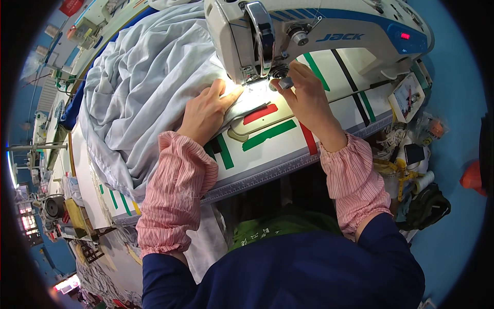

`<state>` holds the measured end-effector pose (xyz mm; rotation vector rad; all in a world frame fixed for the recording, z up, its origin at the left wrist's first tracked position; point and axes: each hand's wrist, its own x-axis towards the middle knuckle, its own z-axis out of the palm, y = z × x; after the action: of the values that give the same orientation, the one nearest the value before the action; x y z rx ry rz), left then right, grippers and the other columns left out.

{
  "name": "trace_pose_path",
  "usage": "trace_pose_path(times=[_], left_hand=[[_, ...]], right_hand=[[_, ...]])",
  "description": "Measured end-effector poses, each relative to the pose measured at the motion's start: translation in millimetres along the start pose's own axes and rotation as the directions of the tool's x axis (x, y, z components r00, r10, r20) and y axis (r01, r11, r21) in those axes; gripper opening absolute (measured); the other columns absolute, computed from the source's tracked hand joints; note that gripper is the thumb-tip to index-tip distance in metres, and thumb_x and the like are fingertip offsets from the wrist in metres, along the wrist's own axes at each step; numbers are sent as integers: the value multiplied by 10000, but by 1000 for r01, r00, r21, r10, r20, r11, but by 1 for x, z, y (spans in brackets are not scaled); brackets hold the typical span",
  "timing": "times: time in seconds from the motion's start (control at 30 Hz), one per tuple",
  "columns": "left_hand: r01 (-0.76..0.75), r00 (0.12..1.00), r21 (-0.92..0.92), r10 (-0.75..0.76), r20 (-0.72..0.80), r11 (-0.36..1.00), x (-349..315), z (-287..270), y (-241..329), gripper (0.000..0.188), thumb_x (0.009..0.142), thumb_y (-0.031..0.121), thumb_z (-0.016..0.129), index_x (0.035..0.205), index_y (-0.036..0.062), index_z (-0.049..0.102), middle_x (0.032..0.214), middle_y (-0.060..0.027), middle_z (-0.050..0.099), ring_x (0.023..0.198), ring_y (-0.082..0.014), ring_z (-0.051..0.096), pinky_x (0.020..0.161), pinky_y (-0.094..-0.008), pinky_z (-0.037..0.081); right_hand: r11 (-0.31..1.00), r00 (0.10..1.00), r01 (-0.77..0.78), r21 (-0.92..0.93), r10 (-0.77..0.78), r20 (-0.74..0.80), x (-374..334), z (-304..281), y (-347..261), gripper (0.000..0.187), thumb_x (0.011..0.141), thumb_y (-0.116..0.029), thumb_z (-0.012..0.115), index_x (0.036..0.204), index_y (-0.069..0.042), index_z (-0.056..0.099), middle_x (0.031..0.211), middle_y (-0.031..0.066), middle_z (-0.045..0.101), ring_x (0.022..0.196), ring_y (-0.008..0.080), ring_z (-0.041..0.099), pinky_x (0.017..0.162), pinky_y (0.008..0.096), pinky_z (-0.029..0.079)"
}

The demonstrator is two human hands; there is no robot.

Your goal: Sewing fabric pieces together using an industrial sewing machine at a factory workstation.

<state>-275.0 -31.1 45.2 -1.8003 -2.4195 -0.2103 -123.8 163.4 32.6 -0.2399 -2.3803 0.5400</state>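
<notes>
Pale grey-blue cloth (149, 77) lies in a large, creased heap, its near right corner under the lit needle area of a white and blue sewing machine (334, 26). My left hand (208, 110) rests on that corner, thumb and forefinger apart, pressing it just left of the presser foot (254, 78). Right of the foot, my right hand (309, 98) is closed, fingers bent together. A small grey metal piece (286, 82) shows at its fingers; whether it is worn or held is unclear. What the fingertips pinch, if anything, is hidden.
Red and green tape strips (270, 135) mark the white machine table, with a ruler strip (257, 177) along its front edge. A small open box (408, 98) stands at the right end. Thread cones (423, 181) and a dark bag (427, 206) sit beyond it. Other machines stand at the left.
</notes>
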Motion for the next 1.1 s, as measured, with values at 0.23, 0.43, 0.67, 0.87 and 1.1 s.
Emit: trace_pose_path(times=[0.23, 0.43, 0.67, 0.87, 1.1], left_hand=[[-9, 1000, -5, 9, -5, 1000, 0, 1, -1, 429, 885, 94, 504, 1254, 248, 658, 1064, -78, 536, 939, -209, 628, 728, -344, 525], [-7, 1000, -6, 7, -6, 1000, 0, 1, -1, 437, 885, 89, 501, 1262, 253, 650, 1053, -76, 533, 930, -207, 627, 711, -349, 526], [-59, 998, -19, 59, -30, 998, -7, 1, 5, 459, 876, 77, 503, 1278, 254, 635, 1066, -84, 527, 934, -213, 629, 702, -346, 534], [-47, 999, -24, 47, 7, 999, -8, 0, 7, 472, 868, 72, 504, 1285, 254, 630, 1066, -91, 527, 943, -215, 633, 695, -350, 539], [-51, 998, -47, 49, -43, 998, -5, 1, 5, 461, 867, 40, 516, 1255, 248, 653, 1080, -79, 565, 869, -250, 656, 703, -344, 531]], right_hand=[[979, 997, 0, 203, 17, -79, 6, 8, -6, 141, 856, -74, 730, 959, -14, 654, 869, 110, 662, 715, 272, 635, 620, 358, 488], [993, 997, -58, 104, 63, -49, 6, 11, -5, 93, 843, -39, 727, 899, -7, 661, 801, 122, 679, 664, 263, 654, 591, 354, 482], [993, 996, -60, 103, 67, -66, 6, 11, -5, 84, 847, -41, 722, 904, -8, 669, 778, 125, 665, 647, 262, 648, 571, 348, 471], [995, 996, 58, 80, -63, 58, -8, 6, -11, 106, 818, -61, 738, 918, -55, 704, 855, 57, 638, 729, 244, 641, 625, 358, 504], [970, 957, 244, 15, -243, 161, -17, 3, -17, 202, 772, -38, 714, 959, -108, 744, 948, 9, 632, 861, 214, 598, 784, 343, 489]])
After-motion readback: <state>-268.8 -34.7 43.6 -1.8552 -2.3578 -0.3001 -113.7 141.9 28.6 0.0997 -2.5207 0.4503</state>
